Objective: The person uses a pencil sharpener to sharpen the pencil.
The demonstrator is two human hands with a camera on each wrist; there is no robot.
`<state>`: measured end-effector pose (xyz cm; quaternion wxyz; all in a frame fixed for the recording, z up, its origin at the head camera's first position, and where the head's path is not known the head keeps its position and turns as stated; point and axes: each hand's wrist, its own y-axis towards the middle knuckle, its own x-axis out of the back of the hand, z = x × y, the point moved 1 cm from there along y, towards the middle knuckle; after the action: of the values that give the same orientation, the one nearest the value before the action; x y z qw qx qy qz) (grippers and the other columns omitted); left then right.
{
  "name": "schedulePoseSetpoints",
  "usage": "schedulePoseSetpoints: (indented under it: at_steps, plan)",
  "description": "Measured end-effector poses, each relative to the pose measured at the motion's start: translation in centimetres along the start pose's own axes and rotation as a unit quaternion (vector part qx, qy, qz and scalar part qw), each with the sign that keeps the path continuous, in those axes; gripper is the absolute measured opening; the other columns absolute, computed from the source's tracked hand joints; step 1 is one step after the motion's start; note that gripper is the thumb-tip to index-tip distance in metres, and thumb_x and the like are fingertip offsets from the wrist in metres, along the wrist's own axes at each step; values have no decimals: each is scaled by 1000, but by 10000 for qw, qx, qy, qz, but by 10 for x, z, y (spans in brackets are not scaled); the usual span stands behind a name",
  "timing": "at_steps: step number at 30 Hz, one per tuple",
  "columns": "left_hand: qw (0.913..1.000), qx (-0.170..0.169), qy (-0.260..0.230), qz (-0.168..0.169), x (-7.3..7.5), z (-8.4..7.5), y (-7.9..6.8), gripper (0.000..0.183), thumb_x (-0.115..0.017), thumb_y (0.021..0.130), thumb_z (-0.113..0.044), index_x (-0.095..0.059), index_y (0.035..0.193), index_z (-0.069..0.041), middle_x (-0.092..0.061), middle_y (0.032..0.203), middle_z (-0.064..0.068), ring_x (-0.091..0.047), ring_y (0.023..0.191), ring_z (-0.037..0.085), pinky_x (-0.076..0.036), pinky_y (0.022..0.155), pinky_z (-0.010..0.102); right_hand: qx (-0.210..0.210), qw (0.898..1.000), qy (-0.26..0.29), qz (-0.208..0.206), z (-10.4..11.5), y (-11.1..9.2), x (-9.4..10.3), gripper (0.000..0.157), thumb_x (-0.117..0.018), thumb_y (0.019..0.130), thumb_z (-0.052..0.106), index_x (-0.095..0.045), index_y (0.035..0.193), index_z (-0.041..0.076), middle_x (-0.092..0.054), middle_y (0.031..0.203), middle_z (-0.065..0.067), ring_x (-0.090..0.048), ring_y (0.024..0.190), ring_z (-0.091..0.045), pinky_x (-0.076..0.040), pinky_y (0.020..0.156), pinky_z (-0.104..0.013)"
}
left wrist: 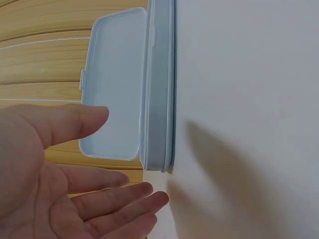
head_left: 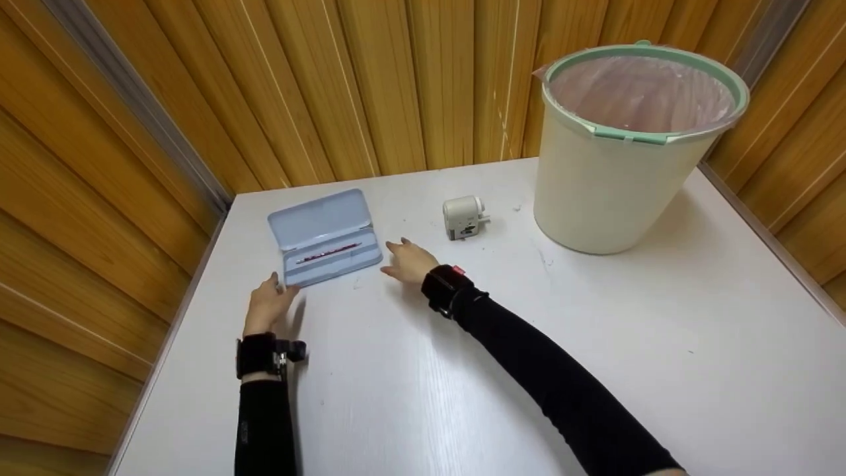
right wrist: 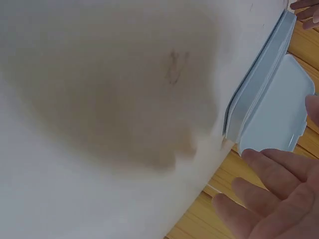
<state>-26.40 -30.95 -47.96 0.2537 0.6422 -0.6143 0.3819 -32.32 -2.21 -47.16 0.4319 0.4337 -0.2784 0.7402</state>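
Observation:
A light blue pencil case (head_left: 332,271) lies on the white table with its lid (head_left: 322,218) raised and leaning back. Inside it is a dark red patterned pencil (head_left: 328,253). My left hand (head_left: 268,304) is at the case's front left corner, holding nothing, its thumb and fingers spread apart in the left wrist view. Just off the right end of the case is my right hand (head_left: 411,261), with nothing in it and its fingers extended toward the case. In the right wrist view the right fingertips (right wrist: 251,155) show near the case's end.
A small white crank pencil sharpener (head_left: 462,217) stands behind and right of my right hand. At the back right is a tall cream bin (head_left: 595,185) with a green rim and a clear liner. Wood-look panels (head_left: 396,86) border the table.

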Motion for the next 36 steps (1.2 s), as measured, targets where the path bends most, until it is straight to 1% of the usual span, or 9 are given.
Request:
schedulePoseSetpoints:
  at_steps: [4, 9, 11, 15, 20, 26, 29, 32, 36]
  plan:
    - [10000, -30, -45, 43, -1, 2, 0, 71, -51, 97, -29, -29, 143, 20, -44, 137, 43, -44, 129, 56, -40, 106, 59, -34, 9994, 38, 336, 4, 7, -8, 64, -59, 97, 31, -39, 148, -3, -45, 151, -18, -34, 146, -37, -32, 118, -41]
    - [9999, -80, -144, 45, -4, 3, 2, 64, -52, 97, -28, -40, 137, 20, -48, 133, 42, -47, 126, 56, -41, 104, 59, 84, 9997, 97, 211, 9, 10, -11, 63, -62, 96, 27, -40, 147, -2, -47, 150, -18, -34, 145, -39, -32, 118, -43]
    - [9998, -89, -145, -48, -5, 3, 3, 60, -53, 96, -27, -45, 133, 20, -52, 130, 42, -50, 123, 55, -43, 102, 59, 77, 9998, 121, 163, 11, 12, -12, 63, -62, 96, 27, -40, 148, 0, -47, 150, -17, -34, 145, -39, -33, 117, -44]
    - [9994, -109, -201, -273, -8, 4, 4, 52, -54, 96, -27, -53, 126, 16, -58, 124, 38, -54, 119, 54, -44, 100, 58, -64, 9997, 4, 237, 14, 17, -15, 63, -61, 96, 30, -39, 149, 3, -47, 150, -16, -34, 146, -37, -34, 117, -43]
    - [9988, -60, -355, -325, -9, 5, 5, 52, -54, 97, -27, -53, 131, 13, -59, 127, 35, -54, 123, 51, -43, 103, 56, -121, 9993, -17, 340, 15, 21, -19, 65, -62, 95, 31, -41, 147, 0, -50, 147, -19, -35, 145, -37, -34, 117, -41]
    - [9991, 6, -285, -320, -10, 6, 6, 57, -51, 96, -24, -45, 137, 15, -55, 130, 36, -52, 125, 51, -41, 106, 56, -107, 9995, 76, 290, 12, 19, -20, 67, -65, 93, 27, -40, 147, -1, -49, 148, -18, -35, 144, -39, -33, 118, -41]
    - [9991, -24, -243, -357, -10, 6, 6, 53, -51, 96, -25, -51, 134, 12, -57, 129, 35, -52, 124, 51, -42, 104, 57, -156, 9993, 21, 341, 11, 16, -23, 68, -66, 92, 29, -40, 147, -2, -47, 149, -18, -34, 146, -37, -33, 118, -40]
    - [9982, -35, -188, -563, -12, 7, 6, 45, -53, 95, -23, -60, 122, 12, -62, 121, 34, -60, 112, 49, -46, 97, 57, -202, 9990, -7, 387, 11, 14, -25, 70, -66, 92, 31, -40, 147, -2, -47, 150, -18, -32, 147, -35, -33, 118, -40]
    - [9951, 144, -229, -948, -14, 6, 6, 41, -55, 93, -19, -64, 119, 12, -66, 114, 33, -63, 105, 47, -48, 93, 56, -255, 9990, -105, 350, 15, 12, -24, 65, -64, 93, 34, -45, 144, -2, -50, 147, -18, -32, 147, -34, -33, 118, -40]
